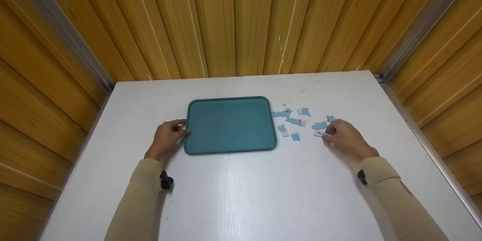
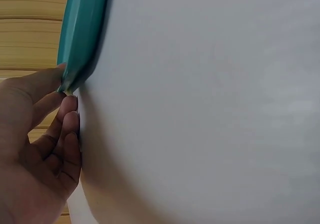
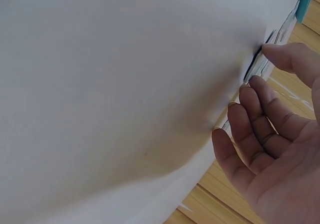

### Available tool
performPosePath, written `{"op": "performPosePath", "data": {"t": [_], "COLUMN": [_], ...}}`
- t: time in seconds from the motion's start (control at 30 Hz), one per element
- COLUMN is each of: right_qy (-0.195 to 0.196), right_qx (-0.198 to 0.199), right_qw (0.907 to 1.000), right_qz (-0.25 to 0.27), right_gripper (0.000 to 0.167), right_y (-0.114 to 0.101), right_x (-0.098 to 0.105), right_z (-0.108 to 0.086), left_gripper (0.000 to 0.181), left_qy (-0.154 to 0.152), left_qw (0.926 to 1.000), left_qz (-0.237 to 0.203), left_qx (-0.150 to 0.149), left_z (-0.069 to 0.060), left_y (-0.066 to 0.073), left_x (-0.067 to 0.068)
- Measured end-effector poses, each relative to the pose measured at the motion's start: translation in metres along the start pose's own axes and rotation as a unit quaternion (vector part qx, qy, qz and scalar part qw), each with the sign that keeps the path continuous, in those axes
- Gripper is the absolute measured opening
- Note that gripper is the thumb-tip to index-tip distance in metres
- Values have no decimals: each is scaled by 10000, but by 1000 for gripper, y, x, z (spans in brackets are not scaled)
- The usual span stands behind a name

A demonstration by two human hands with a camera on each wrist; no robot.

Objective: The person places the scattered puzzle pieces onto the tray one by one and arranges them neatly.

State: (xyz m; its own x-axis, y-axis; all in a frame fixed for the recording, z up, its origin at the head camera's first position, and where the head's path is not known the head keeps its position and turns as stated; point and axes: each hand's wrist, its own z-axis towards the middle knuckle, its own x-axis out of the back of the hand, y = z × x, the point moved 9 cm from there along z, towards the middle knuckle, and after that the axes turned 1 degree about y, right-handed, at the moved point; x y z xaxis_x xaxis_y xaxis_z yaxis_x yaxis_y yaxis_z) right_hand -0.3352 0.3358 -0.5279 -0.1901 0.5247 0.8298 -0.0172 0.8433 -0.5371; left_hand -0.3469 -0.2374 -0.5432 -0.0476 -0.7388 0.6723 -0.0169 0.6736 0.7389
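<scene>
My left hand (image 1: 167, 137) pinches the left rim of a teal rectangular tray (image 1: 230, 125) lying flat on the white table. The left wrist view shows the tray's edge (image 2: 82, 28) between thumb and fingers. On the other side, my right hand (image 1: 345, 138) pinches a small light blue and white puzzle piece (image 1: 318, 133) with thumb and index finger, at the table surface. The right wrist view shows that piece edge-on, its far part hidden by the fingers. Just beyond the fingertips lie a plain blue piece (image 1: 319, 125) and a darker-marked piece (image 1: 330, 118).
Several more irregular blue and white pieces (image 1: 295, 121) are scattered between the tray and my right hand, one touching the tray's right rim. The white table (image 1: 241, 192) ends at yellow wood-patterned walls (image 1: 248, 22) behind and at both sides.
</scene>
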Motion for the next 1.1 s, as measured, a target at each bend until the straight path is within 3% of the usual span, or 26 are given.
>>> {"op": "performPosePath", "data": {"t": [0.47,0.7,1.1], "right_qy": [35,-54,-72], "right_qx": [196,-44,-39], "right_qw": [9997,9997,9996], "right_qz": [-136,-254,-286], "right_gripper": [30,32,33], "right_y": [-5,-2,-3], "right_x": [2,-1,-1], "right_z": [2,3,1], "left_gripper": [53,54,54], "left_qy": [150,134,78], "left_qw": [9998,9996,9997], "left_qz": [-47,-233,-233], "left_qx": [-129,-7,33], "left_z": [2,0,1], "left_y": [1,-1,-3], "left_x": [3,3,1]}}
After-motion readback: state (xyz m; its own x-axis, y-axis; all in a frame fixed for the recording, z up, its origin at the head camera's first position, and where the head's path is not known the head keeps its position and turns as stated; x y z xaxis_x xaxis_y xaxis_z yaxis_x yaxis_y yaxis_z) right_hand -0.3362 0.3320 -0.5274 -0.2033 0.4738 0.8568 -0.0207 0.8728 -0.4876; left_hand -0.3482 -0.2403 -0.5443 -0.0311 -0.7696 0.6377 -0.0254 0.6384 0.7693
